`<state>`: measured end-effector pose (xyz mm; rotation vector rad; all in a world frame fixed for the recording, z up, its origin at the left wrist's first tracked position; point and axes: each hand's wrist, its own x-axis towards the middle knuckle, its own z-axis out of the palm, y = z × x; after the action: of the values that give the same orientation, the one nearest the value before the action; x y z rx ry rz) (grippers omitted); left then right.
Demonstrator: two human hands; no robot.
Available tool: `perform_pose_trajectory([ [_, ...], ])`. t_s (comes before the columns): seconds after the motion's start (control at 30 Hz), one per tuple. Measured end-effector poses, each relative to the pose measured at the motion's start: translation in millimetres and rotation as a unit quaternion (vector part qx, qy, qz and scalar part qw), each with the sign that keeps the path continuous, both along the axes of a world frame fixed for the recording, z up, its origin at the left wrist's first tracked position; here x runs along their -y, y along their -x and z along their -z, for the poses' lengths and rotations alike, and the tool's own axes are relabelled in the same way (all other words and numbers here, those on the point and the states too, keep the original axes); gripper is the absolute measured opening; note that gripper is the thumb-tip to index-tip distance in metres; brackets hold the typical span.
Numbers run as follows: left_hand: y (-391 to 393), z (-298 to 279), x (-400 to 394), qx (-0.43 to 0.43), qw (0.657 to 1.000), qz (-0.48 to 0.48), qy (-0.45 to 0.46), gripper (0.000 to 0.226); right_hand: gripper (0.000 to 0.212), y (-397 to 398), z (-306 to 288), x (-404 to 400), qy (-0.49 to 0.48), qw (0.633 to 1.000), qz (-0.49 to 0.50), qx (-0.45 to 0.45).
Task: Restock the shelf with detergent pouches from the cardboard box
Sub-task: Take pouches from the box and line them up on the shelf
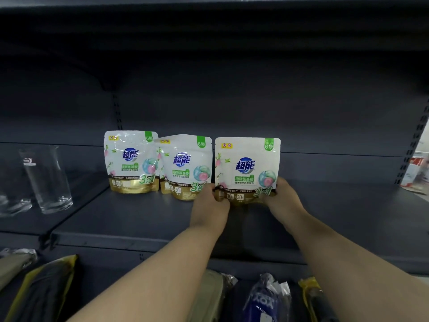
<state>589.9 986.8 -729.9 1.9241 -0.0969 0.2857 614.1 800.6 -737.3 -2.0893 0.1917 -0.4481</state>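
Hands, left and right, grip pouch upright; glass well apart.

Three white detergent pouches with gold bottoms and green corner tabs stand upright in a row on the dark shelf, fronts facing out. The left pouch stands a little farther back, its right edge overlapped by the middle pouch, which leans slightly. The right pouch stands just beside the middle one, apart from it, its lower corners pinched by the left hand and the right hand.
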Motion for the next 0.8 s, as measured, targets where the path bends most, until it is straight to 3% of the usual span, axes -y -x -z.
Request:
perform_pose_trajectory([
  [0.53, 1.2, 1.2, -0.8, 0.025, 1.000, -0.016, 0.003, 0.033, 0.047, -3.6, 5.7, -0.2, -0.024, 1.000, -0.019, 0.006],
  [0.8, 3.7, -0.4, -1.2, 0.025, 0.999, -0.040, -0.006, 0.024, 0.059, 18.2, -7.8, -7.5, -0.115, 0.993, 0.016, 0.028],
])
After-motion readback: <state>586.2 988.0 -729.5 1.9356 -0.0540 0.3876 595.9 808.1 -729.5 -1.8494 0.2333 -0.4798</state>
